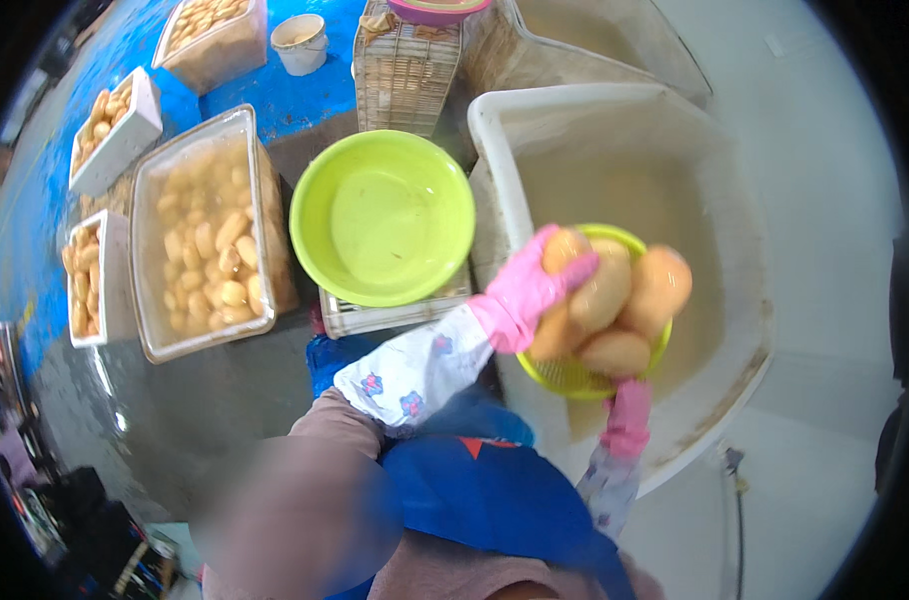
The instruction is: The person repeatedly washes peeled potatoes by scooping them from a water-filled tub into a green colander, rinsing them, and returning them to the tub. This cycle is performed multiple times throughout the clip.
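Observation:
My left hand (529, 292), in a long pink rubber glove, grips a smooth, wet, tan oval item (601, 289) at the left of a yellow-green plastic basket (574, 384). Several such items, their exact kind unclear, are heaped in the basket. At its near rim my right hand (628, 420), also gloved in pink, holds the basket; most of its fingers are hidden. The basket is above murky water in a large white tub (496, 161). Left of the tub, a lime-green basin (308, 251) rests on a white plastic crate (372, 319).
A clear-walled bin (143, 247) of similar items in water stands left. Beyond it are white foam boxes (121, 281), another bin (222, 64) and a white bucket (304, 56). An upright crate (406, 82) stands behind the basin. A hose (739, 525) lies right.

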Tool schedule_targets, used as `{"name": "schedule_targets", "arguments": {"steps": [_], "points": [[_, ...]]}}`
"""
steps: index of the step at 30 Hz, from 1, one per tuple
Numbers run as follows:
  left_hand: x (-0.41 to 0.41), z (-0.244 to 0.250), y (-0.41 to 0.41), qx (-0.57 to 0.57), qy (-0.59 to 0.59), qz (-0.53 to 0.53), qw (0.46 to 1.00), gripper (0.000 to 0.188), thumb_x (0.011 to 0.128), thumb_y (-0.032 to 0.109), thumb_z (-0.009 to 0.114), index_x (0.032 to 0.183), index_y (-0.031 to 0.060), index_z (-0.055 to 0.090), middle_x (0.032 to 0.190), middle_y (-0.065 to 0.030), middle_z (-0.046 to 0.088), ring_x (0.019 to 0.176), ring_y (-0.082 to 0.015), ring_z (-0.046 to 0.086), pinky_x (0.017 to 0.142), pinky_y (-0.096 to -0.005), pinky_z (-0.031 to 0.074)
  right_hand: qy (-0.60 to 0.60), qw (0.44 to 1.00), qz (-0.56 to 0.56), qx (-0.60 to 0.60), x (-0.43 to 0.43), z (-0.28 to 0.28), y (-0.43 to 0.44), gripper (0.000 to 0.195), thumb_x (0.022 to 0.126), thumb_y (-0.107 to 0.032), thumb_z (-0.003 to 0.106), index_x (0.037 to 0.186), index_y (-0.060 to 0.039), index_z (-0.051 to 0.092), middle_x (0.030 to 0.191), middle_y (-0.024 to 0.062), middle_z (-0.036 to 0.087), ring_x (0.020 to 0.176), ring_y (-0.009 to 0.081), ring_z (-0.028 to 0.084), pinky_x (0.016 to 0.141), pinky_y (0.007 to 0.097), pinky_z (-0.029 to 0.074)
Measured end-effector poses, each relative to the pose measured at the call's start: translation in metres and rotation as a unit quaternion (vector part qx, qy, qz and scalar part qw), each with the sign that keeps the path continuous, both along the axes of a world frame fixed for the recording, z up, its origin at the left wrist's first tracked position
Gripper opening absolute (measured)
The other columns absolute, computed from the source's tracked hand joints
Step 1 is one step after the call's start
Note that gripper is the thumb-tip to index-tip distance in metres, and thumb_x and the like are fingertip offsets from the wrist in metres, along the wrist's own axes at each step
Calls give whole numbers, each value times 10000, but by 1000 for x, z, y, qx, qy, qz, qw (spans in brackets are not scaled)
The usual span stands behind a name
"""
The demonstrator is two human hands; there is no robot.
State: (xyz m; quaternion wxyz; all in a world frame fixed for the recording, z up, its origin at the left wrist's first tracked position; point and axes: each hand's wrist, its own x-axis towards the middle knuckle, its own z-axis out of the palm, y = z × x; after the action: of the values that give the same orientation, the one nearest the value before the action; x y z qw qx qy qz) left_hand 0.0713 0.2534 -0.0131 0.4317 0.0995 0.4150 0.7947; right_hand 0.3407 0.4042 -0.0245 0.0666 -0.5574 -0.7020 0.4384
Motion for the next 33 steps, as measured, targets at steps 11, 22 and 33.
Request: {"name": "schedule_targets", "arguments": {"steps": [11, 22, 33], "points": [[-195, -28, -195, -111, 51, 104, 987, 624, 997, 360, 777, 1480, 62, 517, 1342, -100, 660, 1186, -202, 647, 1034, -347, 516, 55, 966, 132, -214, -261, -65, -155, 351, 974, -349, 698, 1196, -79, 726, 950, 3, 746, 714, 140, 670, 513, 302, 487], [-229, -131, -215, -306, 173, 125, 928, 830, 929, 483, 807, 1552, 47, 474, 1418, -170, 648, 1270, -285, 645, 1081, -369, 501, -94, 966, 85, -224, -321, -138, -157, 420, 913, -250, 743, 1216, 17, 630, 999, 158, 709, 784, 228, 662, 606, 435, 525], [-221, -132, -218, -241, 116, 135, 954, 778, 988, 394, 775, 1593, 45, 434, 1397, -175, 654, 1222, -267, 651, 1032, -371, 529, 297, 950, 68, -71, -283, -54, -142, 616, 1019, -202, 644, 1530, 75, 438, 1469, 228, 596, 1361, 259, 579, 1152, 346, 432]]}}
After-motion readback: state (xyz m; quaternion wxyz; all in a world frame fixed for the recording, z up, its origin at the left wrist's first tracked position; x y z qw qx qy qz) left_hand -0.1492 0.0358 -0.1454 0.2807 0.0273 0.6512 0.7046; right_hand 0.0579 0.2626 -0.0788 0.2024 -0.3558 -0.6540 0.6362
